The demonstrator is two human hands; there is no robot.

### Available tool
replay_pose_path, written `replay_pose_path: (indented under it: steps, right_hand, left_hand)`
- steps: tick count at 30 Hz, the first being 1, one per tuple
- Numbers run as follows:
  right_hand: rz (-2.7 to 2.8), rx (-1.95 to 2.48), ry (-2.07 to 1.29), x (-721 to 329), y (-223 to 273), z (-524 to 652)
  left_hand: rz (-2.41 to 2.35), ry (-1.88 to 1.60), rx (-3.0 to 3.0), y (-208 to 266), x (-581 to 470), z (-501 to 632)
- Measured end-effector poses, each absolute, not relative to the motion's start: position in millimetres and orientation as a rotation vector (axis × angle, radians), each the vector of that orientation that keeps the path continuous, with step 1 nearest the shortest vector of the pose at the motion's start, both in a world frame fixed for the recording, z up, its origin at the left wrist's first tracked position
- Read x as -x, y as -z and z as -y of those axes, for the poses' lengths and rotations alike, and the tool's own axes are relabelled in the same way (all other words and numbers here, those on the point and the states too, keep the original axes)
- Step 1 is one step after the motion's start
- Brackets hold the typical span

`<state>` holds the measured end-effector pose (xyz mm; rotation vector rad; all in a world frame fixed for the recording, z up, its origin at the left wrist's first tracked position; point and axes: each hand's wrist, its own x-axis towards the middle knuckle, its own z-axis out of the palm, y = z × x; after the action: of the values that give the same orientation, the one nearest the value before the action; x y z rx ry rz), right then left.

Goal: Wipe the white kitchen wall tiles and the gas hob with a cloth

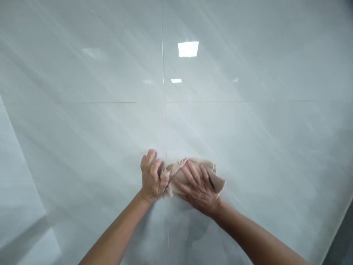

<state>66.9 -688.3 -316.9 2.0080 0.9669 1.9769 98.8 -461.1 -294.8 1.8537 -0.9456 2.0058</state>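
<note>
A crumpled beige cloth (219, 182) lies bunched against a glossy pale tiled surface (96, 147), low in the middle of the head view. My right hand (200, 191) presses down on it, fingers spread across the fabric and holding it to the tile. On the cloth's left end is my left hand (153, 178), its fingers bent and its thumb side closed on the bunched edge. Part of the cloth is hidden beneath my right palm.
Thin joints (164, 125) cross between the large tiles just above my hands. Bright lamp reflections (188, 49) show on the shiny surface. A lighter panel (16, 206) meets it along the left, and a dark strip (340, 239) borders the lower right.
</note>
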Motion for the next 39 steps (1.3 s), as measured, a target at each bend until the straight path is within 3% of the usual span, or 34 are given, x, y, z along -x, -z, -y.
replay_pose_path:
  steps: [4, 7, 13, 17, 19, 24, 26, 32, 35, 39]
  right_hand:
    - [-1.233, -2.08, -1.937, -63, 397, 698]
    - [-1.316, -2.109, -1.964, -65, 410, 700]
    - [-1.232, -2.13, -2.173, -70, 328, 677]
    - [-1.1, -2.159, -2.348, -74, 260, 656]
    - [-1.183, -2.234, -2.269, -70, 238, 655]
    - [-1.59, -2.391, -1.699, -45, 217, 697]
    - [-1.634, -2.383, -1.667, -39, 213, 727]
    - [-1.032, -2.16, -2.422, -55, 182, 806]
    - [-0.607, -2.018, -2.501, -80, 169, 818]
    - [-0.491, -2.131, -2.423, -107, 168, 817]
  left_hand:
    - [0.93, -1.859, -1.992, 319, -69, 469]
    - [0.962, -1.754, -2.016, 346, -33, 482]
    - [1.227, -1.583, -1.977, 357, 13, 519]
    - [0.855, -1.523, -1.999, 324, -6, 534]
    - [0.715, -1.591, -1.961, 306, -20, 536]
    - [0.63, -1.736, -2.082, 282, -38, 540]
    - [0.524, -1.772, -2.213, 282, -43, 542]
    - [0.413, -2.06, -2.301, 285, -58, 547]
    - [0.454, -2.13, -2.252, 279, -52, 550]
    - [0.468, -2.155, -2.242, 272, -45, 557]
